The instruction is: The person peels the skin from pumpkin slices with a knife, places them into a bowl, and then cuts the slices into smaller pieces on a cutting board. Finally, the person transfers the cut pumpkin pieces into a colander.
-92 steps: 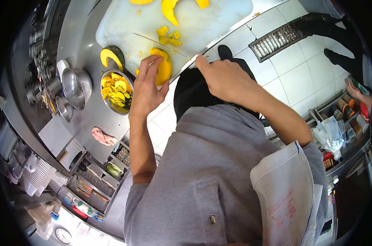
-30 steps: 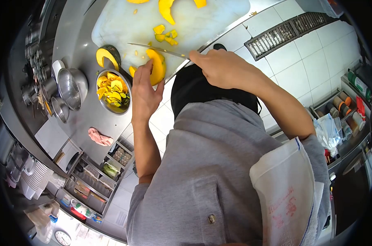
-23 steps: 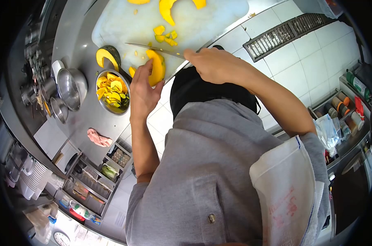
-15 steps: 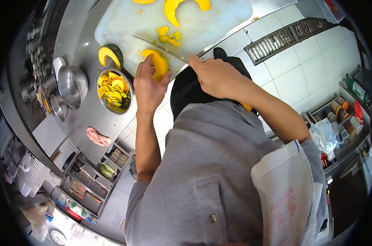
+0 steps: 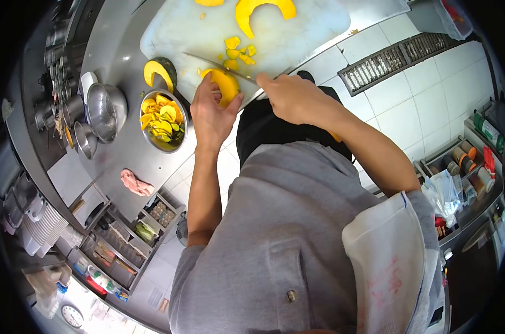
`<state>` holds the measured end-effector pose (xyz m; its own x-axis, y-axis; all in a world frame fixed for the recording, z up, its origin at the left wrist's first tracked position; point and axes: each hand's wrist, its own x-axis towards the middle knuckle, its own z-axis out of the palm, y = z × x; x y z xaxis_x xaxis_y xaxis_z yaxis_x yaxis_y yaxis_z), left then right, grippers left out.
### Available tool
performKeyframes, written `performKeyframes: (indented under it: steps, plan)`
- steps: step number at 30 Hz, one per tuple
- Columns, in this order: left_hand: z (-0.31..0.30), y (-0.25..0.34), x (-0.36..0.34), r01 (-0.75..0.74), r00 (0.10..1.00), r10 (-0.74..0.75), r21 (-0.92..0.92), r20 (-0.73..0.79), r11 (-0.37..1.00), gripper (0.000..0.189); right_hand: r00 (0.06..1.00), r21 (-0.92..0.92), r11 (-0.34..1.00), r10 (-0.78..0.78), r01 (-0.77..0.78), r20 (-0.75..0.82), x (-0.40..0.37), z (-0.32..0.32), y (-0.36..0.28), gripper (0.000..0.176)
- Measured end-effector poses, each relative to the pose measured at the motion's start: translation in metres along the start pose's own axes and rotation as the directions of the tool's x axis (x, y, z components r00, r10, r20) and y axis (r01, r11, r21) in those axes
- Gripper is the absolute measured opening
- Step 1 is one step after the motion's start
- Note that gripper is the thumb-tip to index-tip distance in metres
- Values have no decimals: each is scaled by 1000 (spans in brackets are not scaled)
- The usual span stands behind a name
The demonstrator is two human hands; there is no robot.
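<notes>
The right hand [image 5: 294,99] grips the knife [image 5: 216,64], its handle hidden from me; the left hand [image 5: 213,121] clasps a pumpkin piece [image 5: 226,86], partly covering it

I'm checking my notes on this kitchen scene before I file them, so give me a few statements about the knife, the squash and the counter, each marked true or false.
1. The right hand holds the knife. True.
2. The left hand grips a spoon. False: its fingers are on a squash piece.
3. Small yellow chunks lie on the cutting board. True.
4. The bowl of cut slices stands on the cutting board. False: it stands beside it, on the metal counter.
5. A white towel lies against the person's grey shirt. True.
6. The round wall clock is red-faced. False: the clock has a white face.
</notes>
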<state>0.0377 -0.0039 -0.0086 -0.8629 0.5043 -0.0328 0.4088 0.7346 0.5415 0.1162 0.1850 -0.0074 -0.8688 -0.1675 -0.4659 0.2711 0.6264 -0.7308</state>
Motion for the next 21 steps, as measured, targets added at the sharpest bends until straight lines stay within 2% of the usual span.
performKeyframes:
  steps: [1,3,6,7,8,9,10,11,13,14,16,17,19,20,21]
  plan:
    - [3,4,4,0,1000,0,-2,-7,1000,67,998,-23,999,28,-29,-53,0,-2,0,30]
    - [4,12,12,177,974,-181,-45,-139,983,68,994,-50,997,46,-51,-95,-2,-4,-3,30]
    - [-5,15,15,198,968,-207,-75,-139,977,67,989,-109,994,5,-22,-146,-7,-13,-5,28]
    - [-11,10,11,97,991,-92,53,-101,994,64,992,-119,993,9,-24,-126,-10,-13,-7,28]
    - [-16,3,11,96,991,-90,49,-103,994,64,994,-129,991,14,-28,-107,-13,-13,-8,27]
    - [-21,-5,12,-158,986,163,114,-42,981,63,994,-133,991,17,-32,-109,-16,-11,-8,27]
    - [-23,-9,12,-400,916,401,160,32,902,62,994,-155,988,2,-20,-112,-20,-7,-8,27]
    - [-20,-10,10,-394,918,395,156,28,906,62,994,-178,984,-15,-5,-110,-24,-4,-8,27]
    - [-15,-8,4,-80,987,85,-41,135,996,65,992,-194,981,-24,0,-120,-35,-2,-15,21]
    - [-12,-7,2,-76,988,81,-44,134,996,65,990,-206,979,-34,5,-140,-39,-2,-17,16]
    - [-4,-1,1,71,997,-68,-100,32,992,67,987,-233,973,-32,-5,-155,-41,0,-19,16]
    - [1,4,1,74,997,-72,-101,30,992,67,985,-255,967,-32,-13,-171,-41,1,-20,17]
    - [6,16,5,212,977,-213,-121,3,970,66,977,-319,948,-75,8,-200,-45,0,-23,18]
    - [6,14,4,215,976,-216,-121,5,969,66,967,-379,925,-115,21,-229,-48,1,-24,19]
    - [7,11,2,61,995,-59,23,-75,998,67,968,-379,925,-111,17,-227,-53,1,-25,19]
